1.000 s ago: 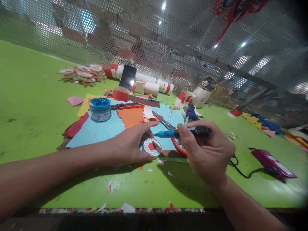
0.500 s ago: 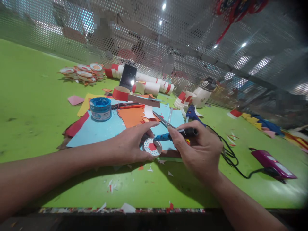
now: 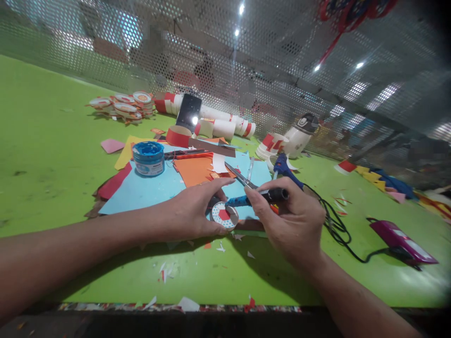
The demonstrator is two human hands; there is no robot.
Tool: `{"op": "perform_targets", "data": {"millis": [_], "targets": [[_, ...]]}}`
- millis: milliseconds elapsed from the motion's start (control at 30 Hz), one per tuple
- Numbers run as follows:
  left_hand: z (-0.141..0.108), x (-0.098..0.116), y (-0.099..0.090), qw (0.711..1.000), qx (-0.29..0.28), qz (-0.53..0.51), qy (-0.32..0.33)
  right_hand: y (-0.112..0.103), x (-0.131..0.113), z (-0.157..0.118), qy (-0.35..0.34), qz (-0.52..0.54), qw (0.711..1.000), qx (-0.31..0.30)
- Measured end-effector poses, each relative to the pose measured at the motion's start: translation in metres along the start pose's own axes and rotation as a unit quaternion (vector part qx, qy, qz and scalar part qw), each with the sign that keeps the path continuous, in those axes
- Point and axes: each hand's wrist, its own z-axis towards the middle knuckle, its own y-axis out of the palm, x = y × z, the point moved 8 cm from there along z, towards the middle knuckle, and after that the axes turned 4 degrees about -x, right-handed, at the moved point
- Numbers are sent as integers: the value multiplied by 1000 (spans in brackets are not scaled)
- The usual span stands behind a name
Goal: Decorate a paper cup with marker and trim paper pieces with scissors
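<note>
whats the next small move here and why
Probably dab another blue dot on the disc with the marker: its blue end sits at the disc's upper edge, the left hand steadies the disc, and blue dots mark its white border.

From the wearer's head, one camera looks forward and down at both hands (image 3: 197, 209) (image 3: 294, 213), close in.

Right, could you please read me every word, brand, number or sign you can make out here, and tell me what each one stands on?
No text can be read for certain.
Blue jar: print on its label, too small and blurred.
Purple device: pale patches, no legible lettering.
Marker: no legible lettering.
Dotted disc: red shape and dots, no legible text.
</note>
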Motion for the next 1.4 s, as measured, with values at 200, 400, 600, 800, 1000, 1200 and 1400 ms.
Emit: {"op": "perform_targets", "data": {"millis": [200, 400, 600, 800, 1000, 1200, 1400], "targets": [[1, 0, 2, 999, -24, 16, -36, 1, -7, -1, -16, -37, 999, -20], [1, -1, 1, 999, -15, 20, -20, 1, -4, -3, 2, -30, 1000, -4], [1, 1, 1, 999, -14, 11, -29, -12, -2, -8, 23, -4, 997, 69], [1, 6, -1, 999, -13, 27, -31, -13, -2, -7, 19, 10, 997, 73], [1, 4, -1, 999, -18, 35, -25, -7, 3, -4, 24, 20, 998, 57], [1, 2, 0, 999, -21, 37, -18, -6, 7, -4, 48, 47, 996, 51], [2, 5, 0, 1000, -14, 20, -9, 4, 12, -4, 66, 73, 995, 5]]}}
